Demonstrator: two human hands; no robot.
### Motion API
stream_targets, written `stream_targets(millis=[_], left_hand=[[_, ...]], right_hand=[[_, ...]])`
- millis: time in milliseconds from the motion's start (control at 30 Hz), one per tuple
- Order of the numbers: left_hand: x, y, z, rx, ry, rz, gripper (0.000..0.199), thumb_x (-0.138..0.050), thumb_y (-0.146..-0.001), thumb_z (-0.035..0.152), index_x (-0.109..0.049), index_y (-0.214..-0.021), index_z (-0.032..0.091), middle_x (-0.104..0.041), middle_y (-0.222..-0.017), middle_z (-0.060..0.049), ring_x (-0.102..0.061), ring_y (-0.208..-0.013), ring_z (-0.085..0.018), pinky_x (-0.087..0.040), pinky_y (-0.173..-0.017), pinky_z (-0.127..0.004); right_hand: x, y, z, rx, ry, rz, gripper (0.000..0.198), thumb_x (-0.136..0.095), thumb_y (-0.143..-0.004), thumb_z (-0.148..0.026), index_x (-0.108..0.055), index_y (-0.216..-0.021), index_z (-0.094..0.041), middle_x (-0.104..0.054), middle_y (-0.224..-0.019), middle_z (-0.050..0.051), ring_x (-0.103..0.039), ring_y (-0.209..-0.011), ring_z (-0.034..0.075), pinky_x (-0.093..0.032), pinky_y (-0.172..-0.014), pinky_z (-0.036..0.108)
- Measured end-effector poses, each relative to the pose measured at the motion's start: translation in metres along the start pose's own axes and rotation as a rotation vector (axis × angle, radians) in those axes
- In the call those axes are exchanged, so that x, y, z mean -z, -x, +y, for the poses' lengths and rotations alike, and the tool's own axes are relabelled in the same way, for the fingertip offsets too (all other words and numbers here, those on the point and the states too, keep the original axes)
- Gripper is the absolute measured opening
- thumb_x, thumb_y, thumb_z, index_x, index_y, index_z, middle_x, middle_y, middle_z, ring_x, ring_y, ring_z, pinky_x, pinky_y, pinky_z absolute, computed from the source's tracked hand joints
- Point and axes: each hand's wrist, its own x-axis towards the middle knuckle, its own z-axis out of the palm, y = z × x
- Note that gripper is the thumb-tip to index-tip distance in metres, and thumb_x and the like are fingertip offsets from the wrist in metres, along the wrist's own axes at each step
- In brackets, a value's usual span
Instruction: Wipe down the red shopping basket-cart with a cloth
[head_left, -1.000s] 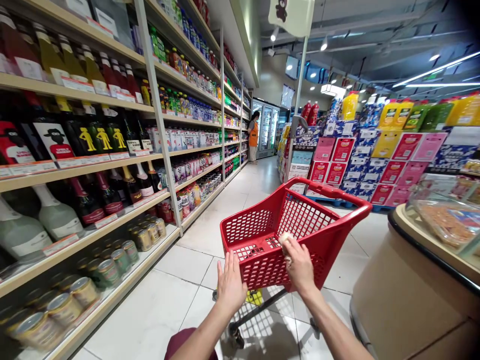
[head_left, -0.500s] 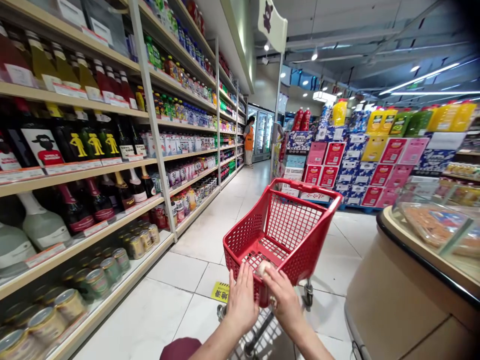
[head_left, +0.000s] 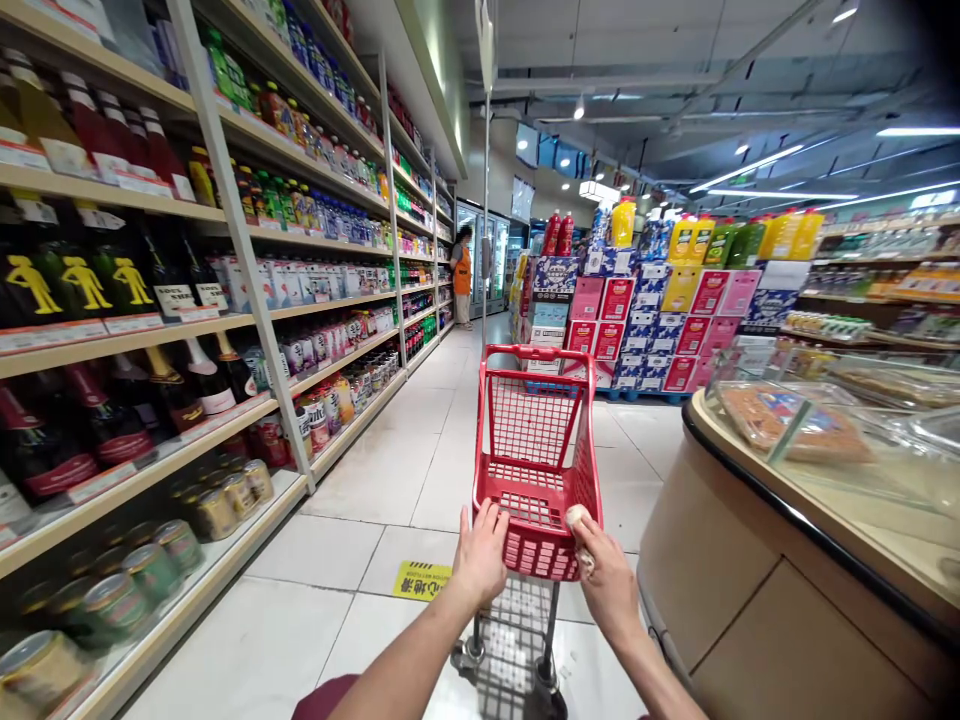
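Note:
A red plastic shopping cart (head_left: 536, 465) stands right in front of me, its basket showing nothing inside. My left hand (head_left: 480, 555) rests at the near left corner of the basket, fingers stretched and slightly apart, holding nothing. At the near right corner, my right hand (head_left: 607, 580) grips a crumpled whitish cloth (head_left: 578, 516), pressed against the basket's edge. Part of the cloth pokes out below the fingers too. Beneath the basket, the cart's metal frame and wheels show between my forearms.
Shelves of bottles and cans (head_left: 247, 320) run along the left. A rounded display counter (head_left: 720, 520) with packed food stands close on the right. Stacked drink boxes (head_left: 622, 320) lie ahead. A person in an orange vest (head_left: 463, 275) stands far down the aisle. A yellow floor sticker (head_left: 421, 580) is left of the cart.
The cart has swung from slanting to nearly straight ahead. My hands have moved apart, the right one to the near right corner with the cloth. The view has turned right.

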Motion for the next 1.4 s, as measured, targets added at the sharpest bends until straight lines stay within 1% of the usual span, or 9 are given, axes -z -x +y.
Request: stream_targets(millis=[100,200,333,500,667,833,1000,1167,1400], left_hand=[[-0.010,0.000,0.006,-0.066,0.009,0.022,0.071,-0.042,-0.069,0.025,-0.023,-0.135,0.014,-0.020,-0.145,-0.006,-0.006,-0.134,-0.019,-0.005,-0.109,-0.043],[-0.015,0.003,-0.003,0.030,-0.007,0.057,0.075,-0.041,-0.068,0.020,-0.015,-0.138,0.013,-0.017,-0.146,-0.005,-0.005,-0.134,-0.019,-0.006,-0.109,-0.044],[-0.011,0.003,-0.015,0.016,-0.073,0.016,0.079,-0.044,-0.064,0.015,-0.015,-0.138,0.021,-0.019,-0.145,-0.003,-0.006,-0.134,-0.020,-0.005,-0.108,-0.049],[-0.002,-0.003,-0.008,-0.017,-0.119,0.003,0.072,-0.043,-0.067,0.017,-0.021,-0.136,0.019,-0.011,-0.147,-0.006,-0.002,-0.134,-0.022,-0.003,-0.107,-0.051],[-0.004,-0.005,-0.004,0.003,-0.125,-0.057,0.079,-0.042,-0.064,0.014,-0.013,-0.138,0.015,-0.008,-0.147,-0.007,0.001,-0.134,-0.021,-0.004,-0.106,-0.051],[-0.008,0.000,-0.009,0.032,-0.105,-0.068,0.082,-0.040,-0.063,0.015,-0.008,-0.139,0.015,-0.005,-0.147,-0.004,0.002,-0.134,-0.021,-0.007,-0.106,-0.053],[-0.003,0.001,-0.011,0.010,-0.092,-0.065,0.086,-0.043,-0.059,0.018,-0.008,-0.139,0.018,-0.005,-0.147,-0.001,0.006,-0.134,-0.023,-0.006,-0.105,-0.054],[-0.002,-0.005,-0.001,0.006,-0.103,-0.052,0.082,-0.042,-0.063,0.021,-0.010,-0.138,0.013,-0.006,-0.147,-0.006,0.003,-0.134,-0.022,-0.006,-0.106,-0.053],[-0.005,-0.005,0.006,0.019,-0.098,-0.054,0.083,-0.042,-0.061,0.020,-0.011,-0.138,0.012,-0.005,-0.147,-0.006,0.004,-0.134,-0.022,-0.002,-0.106,-0.052]], right_hand=[[-0.014,-0.004,-0.021,0.050,-0.017,-0.003,0.053,-0.038,-0.069,-0.003,-0.053,-0.116,-0.020,-0.053,-0.122,0.008,-0.049,-0.113,0.020,-0.040,-0.093,0.042],[-0.023,-0.006,-0.028,0.174,-0.043,-0.047,0.060,-0.035,-0.066,0.002,-0.051,-0.118,-0.022,-0.052,-0.124,0.006,-0.046,-0.116,0.018,-0.035,-0.097,0.042],[-0.023,-0.006,-0.019,0.048,-0.003,0.077,0.054,-0.038,-0.069,-0.001,-0.051,-0.118,-0.020,-0.055,-0.119,0.009,-0.049,-0.113,0.021,-0.035,-0.095,0.047],[-0.019,-0.012,-0.019,0.118,-0.040,-0.057,0.061,-0.034,-0.066,0.002,-0.050,-0.120,-0.022,-0.053,-0.123,0.006,-0.046,-0.116,0.019,-0.036,-0.096,0.042],[-0.017,-0.007,-0.018,0.025,0.012,0.079,0.056,-0.037,-0.069,-0.002,-0.049,-0.121,-0.021,-0.053,-0.122,0.009,-0.048,-0.113,0.021,-0.037,-0.095,0.046],[-0.022,-0.004,-0.024,0.235,-0.058,0.039,0.060,-0.034,-0.067,0.004,-0.053,-0.117,-0.022,-0.056,-0.120,0.007,-0.047,-0.115,0.018,-0.035,-0.097,0.041],[-0.011,-0.010,-0.003,0.057,0.059,0.102,0.054,-0.036,-0.070,0.000,-0.052,-0.118,-0.019,-0.055,-0.120,0.011,-0.049,-0.113,0.021,-0.036,-0.095,0.046],[-0.020,-0.010,-0.016,0.264,-0.011,0.022,0.054,-0.035,-0.070,0.002,-0.055,-0.115,-0.022,-0.057,-0.118,0.007,-0.047,-0.115,0.017,-0.036,-0.096,0.039],[0.004,-0.010,0.021,-0.007,0.148,0.087,0.052,-0.035,-0.073,-0.001,-0.052,-0.118,-0.020,-0.054,-0.122,0.010,-0.049,-0.112,0.020,-0.038,-0.093,0.043]])
